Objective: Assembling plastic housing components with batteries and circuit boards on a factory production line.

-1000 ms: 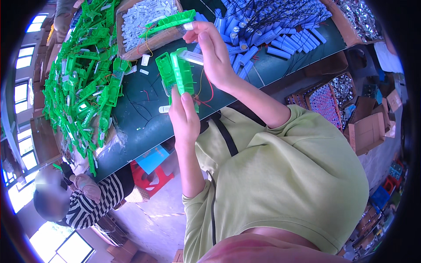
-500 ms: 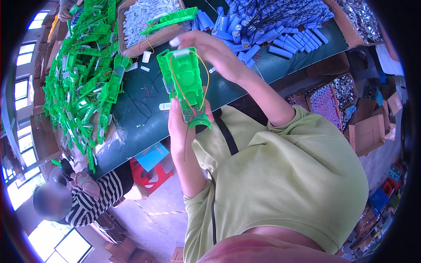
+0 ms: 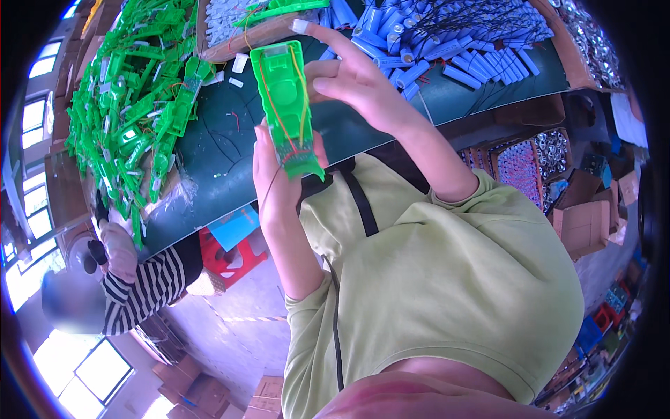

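Observation:
My left hand (image 3: 275,164) grips the lower end of a bright green plastic housing (image 3: 285,91), an open shell held tilted above the table. Inside it, an orange-red wire (image 3: 269,105) and a yellow wire (image 3: 303,94) run lengthwise, meeting a small circuit board (image 3: 296,152) near the bottom. A pale piece (image 3: 279,49) sits at the shell's top end. Beside the shell's right edge is my right hand (image 3: 359,87), fingers apart. Its index finger, with a white covering on the tip, stretches toward the upper left; the thumb and another finger are close to the shell's edge.
A heap of green housings (image 3: 132,105) covers the table's left. Behind stands a cardboard box (image 3: 258,36) of white parts. Blue cylindrical cells (image 3: 447,52) with black wires lie at the back right. A person in striped sleeves (image 3: 150,293) is at the lower left.
The view has shifted. My left hand has turned the housing more upright. My right hand has come from above the shell's top end to its right side, index finger now extended.

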`<state>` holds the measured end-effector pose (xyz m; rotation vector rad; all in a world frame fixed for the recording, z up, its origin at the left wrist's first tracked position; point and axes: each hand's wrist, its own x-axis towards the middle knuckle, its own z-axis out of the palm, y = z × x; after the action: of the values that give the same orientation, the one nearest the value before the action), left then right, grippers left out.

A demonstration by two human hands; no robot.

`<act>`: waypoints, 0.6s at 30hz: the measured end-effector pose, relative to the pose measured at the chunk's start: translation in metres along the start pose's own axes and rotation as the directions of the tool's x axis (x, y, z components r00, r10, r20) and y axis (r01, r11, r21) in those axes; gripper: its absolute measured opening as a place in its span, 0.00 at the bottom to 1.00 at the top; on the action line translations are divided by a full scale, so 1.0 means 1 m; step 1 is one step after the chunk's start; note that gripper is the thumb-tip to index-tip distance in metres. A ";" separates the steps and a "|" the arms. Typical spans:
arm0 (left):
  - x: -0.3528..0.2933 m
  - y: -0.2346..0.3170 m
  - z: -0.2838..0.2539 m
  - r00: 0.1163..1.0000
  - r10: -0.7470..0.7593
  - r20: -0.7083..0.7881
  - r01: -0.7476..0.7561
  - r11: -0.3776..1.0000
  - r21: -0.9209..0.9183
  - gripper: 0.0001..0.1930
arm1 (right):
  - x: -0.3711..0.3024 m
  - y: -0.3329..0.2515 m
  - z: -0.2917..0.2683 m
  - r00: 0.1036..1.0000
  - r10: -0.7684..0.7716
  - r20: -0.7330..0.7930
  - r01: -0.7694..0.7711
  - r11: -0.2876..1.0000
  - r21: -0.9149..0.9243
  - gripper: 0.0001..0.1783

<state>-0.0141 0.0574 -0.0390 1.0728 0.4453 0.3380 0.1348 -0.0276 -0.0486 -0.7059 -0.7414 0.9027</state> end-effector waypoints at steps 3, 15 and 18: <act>0.005 -0.005 -0.008 0.998 -0.002 -0.065 -0.001 0.999 -0.046 0.31 | -0.001 -0.001 -0.005 0.994 0.113 0.004 -0.112 0.980 0.164 0.31; 0.015 -0.002 0.003 0.981 0.133 -0.142 -0.142 0.989 -0.051 0.30 | 0.001 0.006 -0.008 0.940 -0.131 -0.315 0.116 0.991 -0.067 0.17; 0.017 -0.003 0.005 0.929 0.229 -0.292 -0.238 0.971 0.006 0.29 | -0.009 0.004 0.015 0.918 -0.386 0.095 0.313 0.557 -0.769 0.09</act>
<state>0.0034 0.0603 -0.0425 1.0524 0.5741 0.7190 0.1179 -0.0304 -0.0458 -1.2958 -1.1664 0.1221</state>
